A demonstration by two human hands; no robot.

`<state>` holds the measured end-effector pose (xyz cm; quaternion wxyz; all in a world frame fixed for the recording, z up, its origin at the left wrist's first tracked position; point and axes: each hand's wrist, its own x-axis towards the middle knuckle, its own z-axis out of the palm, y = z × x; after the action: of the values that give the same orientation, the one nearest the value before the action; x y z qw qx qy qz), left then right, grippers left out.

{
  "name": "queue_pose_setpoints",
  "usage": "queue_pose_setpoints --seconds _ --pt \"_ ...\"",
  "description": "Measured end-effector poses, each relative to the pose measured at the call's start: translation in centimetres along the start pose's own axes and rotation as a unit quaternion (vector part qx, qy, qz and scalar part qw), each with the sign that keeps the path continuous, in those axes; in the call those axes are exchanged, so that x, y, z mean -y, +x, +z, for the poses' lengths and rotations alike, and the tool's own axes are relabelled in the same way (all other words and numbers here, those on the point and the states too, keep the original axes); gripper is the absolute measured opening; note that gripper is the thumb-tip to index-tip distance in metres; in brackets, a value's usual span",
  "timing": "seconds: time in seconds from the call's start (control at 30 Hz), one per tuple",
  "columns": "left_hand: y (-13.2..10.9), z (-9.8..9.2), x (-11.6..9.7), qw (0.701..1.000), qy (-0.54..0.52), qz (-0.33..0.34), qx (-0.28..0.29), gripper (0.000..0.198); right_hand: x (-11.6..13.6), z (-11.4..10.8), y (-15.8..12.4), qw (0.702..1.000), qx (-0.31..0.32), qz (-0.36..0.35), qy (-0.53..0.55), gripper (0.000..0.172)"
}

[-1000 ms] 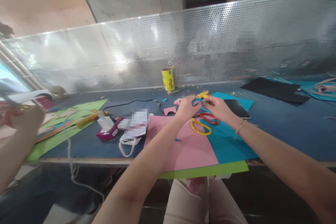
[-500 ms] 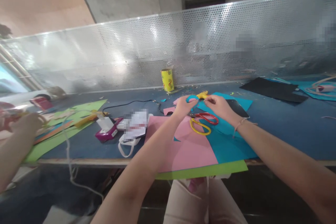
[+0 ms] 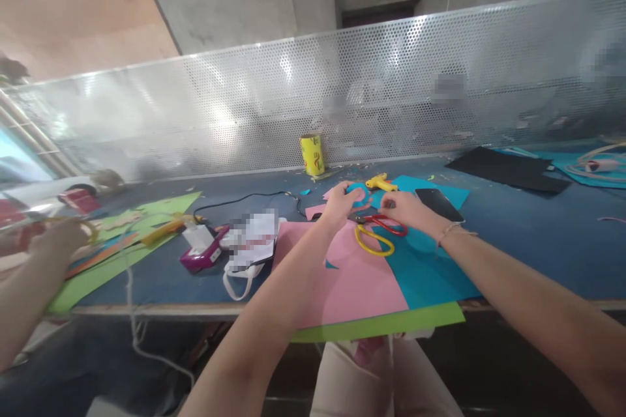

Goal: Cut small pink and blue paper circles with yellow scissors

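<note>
Paper work at a counter [image 3: 528, 244], seen from the worker's head. The small blue paper piece [image 3: 363, 189], with a pink patch showing at its face, lies in the fingers of the left hand [image 3: 338, 203], on the side toward the right hand [image 3: 408, 207] and a little apart from it. The left hand is partly closed, thumb and fingers gripping the piece by its left edge. The right hand is drawn in, fingers curled and thumb near the fingertips; whether anything is pinched between them cannot be told.

The piece has a rounded outer edge facing up and away from the worker; its long axis cannot be made out at this size.

Just below the hands lie the scissors [image 3: 379, 217], red and yellow handles toward the right, blades running left toward the left wrist. A yellow glue gun [image 3: 380, 182] lies just beyond, between the hands. A dark phone [image 3: 439, 204] rests beside the right hand. Beneath the forearms, a pink sheet [image 3: 352, 290] overlaps a blue sheet [image 3: 430, 273], with a green sheet [image 3: 391, 327] projecting at the near edge.
</note>
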<state>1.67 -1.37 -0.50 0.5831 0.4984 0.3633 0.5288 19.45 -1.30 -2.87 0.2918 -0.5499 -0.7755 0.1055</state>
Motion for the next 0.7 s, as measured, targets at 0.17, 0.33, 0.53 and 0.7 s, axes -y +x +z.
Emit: queue_pose_setpoints --seconds 0.17,0.33,0.53,0.7 --pt "0.4 -0.5 0.2 1.0 -0.015 0.008 -0.017 0.018 1.3 0.4 -1.6 0.987 0.122 -0.057 -0.088 0.026" --pt "0.8 -1.2 0.7 0.999 -0.012 0.027 -0.029 0.02 3.1 1.2 -2.8 0.986 0.097 -0.057 -0.127 0.024" --pt "1.8 -1.9 1.1 0.997 -0.005 0.015 -0.081 0.028 3.9 1.3 -1.6 0.974 0.149 0.023 -0.17 0.033" --pt "2.8 -2.5 1.5 0.993 0.012 0.017 -0.117 0.034 3.9 0.8 -1.7 0.969 0.174 0.029 -0.173 0.04"
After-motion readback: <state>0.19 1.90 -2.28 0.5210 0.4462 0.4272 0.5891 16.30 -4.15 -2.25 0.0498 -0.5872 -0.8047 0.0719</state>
